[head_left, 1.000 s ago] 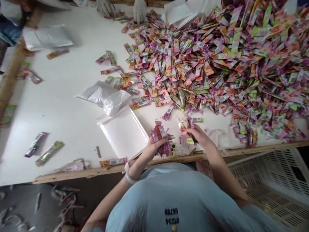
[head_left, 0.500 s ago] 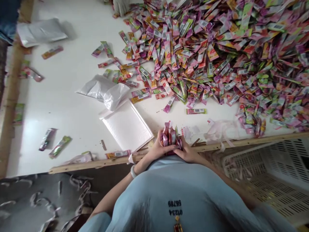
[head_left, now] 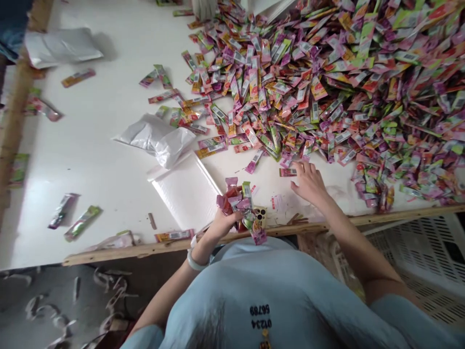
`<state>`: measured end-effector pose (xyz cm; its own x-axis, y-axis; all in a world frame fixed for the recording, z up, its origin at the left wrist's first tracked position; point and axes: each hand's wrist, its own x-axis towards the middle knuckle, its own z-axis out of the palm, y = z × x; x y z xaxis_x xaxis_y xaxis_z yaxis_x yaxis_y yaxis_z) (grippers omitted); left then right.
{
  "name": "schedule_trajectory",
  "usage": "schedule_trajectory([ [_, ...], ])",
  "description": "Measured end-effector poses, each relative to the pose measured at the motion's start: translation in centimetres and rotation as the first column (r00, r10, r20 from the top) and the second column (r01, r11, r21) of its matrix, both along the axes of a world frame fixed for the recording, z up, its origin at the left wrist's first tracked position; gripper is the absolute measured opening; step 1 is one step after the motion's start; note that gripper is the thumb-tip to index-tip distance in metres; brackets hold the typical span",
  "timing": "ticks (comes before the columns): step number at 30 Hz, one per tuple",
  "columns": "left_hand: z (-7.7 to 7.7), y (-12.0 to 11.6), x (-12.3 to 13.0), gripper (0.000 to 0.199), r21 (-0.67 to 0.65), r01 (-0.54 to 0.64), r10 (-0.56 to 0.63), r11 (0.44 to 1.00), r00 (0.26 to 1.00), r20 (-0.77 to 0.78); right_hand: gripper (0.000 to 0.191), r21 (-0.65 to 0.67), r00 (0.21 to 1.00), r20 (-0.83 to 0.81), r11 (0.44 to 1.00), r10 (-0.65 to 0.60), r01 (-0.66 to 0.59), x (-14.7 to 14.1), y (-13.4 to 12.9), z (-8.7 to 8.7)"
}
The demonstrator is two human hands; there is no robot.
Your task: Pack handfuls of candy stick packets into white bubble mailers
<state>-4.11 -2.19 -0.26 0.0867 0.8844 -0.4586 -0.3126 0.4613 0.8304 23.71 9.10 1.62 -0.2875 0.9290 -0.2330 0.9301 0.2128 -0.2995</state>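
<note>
At the table's near edge my left hand (head_left: 224, 224) is closed around a bunch of small candy stick packets (head_left: 234, 201), pink, purple and green, some jutting out past the fingers. My right hand (head_left: 309, 183) is stretched out over the table, palm down and fingers apart. Its fingertips are at the right end of a single stick packet (head_left: 286, 172) and cover part of it; whether they press on it I cannot tell. Just beyond the fingers begins a large heap of the same packets (head_left: 290, 92).
A white padded envelope (head_left: 187, 194) lies left of my left hand, with a stuffed silvery bag (head_left: 156, 138) behind it. Another stuffed bag (head_left: 63, 47) is at the far left. A gloved hand (head_left: 204, 8) shows at the top. A white plastic crate (head_left: 428, 242) stands below the wooden edge.
My hands were together around the bunch. Now the right hand has let go and moved forward and right to the single packet. My left hand keeps the bunch, slightly left of before.
</note>
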Motion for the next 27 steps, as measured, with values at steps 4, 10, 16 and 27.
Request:
schedule_trajectory([
  [4,0.4,-0.2,-0.3,0.04,0.016,0.021,-0.02,1.0,0.999,-0.03,0.026,0.133,0.942,0.187,0.943,0.28,-0.307,-2.1,2.0,-3.7],
  [10,1.0,-1.2,0.3,0.049,0.004,0.008,-0.008,1.0,1.0,0.002,0.046,0.145,0.843,0.261,0.844,0.471,-0.516,-9.3,5.9,-4.6],
  [16,1.1,-1.6,-0.6,0.058,0.061,-0.029,0.028,0.998,1.0,0.01,0.034,0.184,0.758,0.16,0.735,0.633,-0.653,-10.3,5.4,-4.6],
  [27,1.4,-0.7,-1.1,0.069,0.063,-0.024,0.02,0.998,0.998,0.067,0.041,0.236,0.968,-0.251,0.969,-0.011,0.073,-13.4,14.9,-0.6],
])
